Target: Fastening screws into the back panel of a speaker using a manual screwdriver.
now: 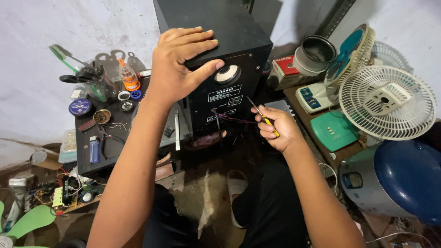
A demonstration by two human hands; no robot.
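Black laminate covers the speaker cabinet (220, 32), which stands upright at the middle of the floor space in front of us, its rear panel turned toward us with a round silver port (228, 74) and a white label on it. We rest our left hand (177, 64) flat over the cabinet's upper near edge, fingers spread and the thumb hooked down onto the rear panel beside the port. Our right hand (278, 128) is closed around a small yellow-handled screwdriver (262, 115), whose metal shaft points up and left at the panel's lower right corner; whether the tip touches the panel we cannot tell. Thin red and dark wires (234, 120) trail from the panel's lower edge, just left of that hand. To the left, a dark low worktop (87, 154) carries a blue lighter (94, 149) near its front edge and a round blue tin (80, 107) near its back left corner. To the right stands a white fan grille (387, 102) above a blue rounded appliance (404, 179).
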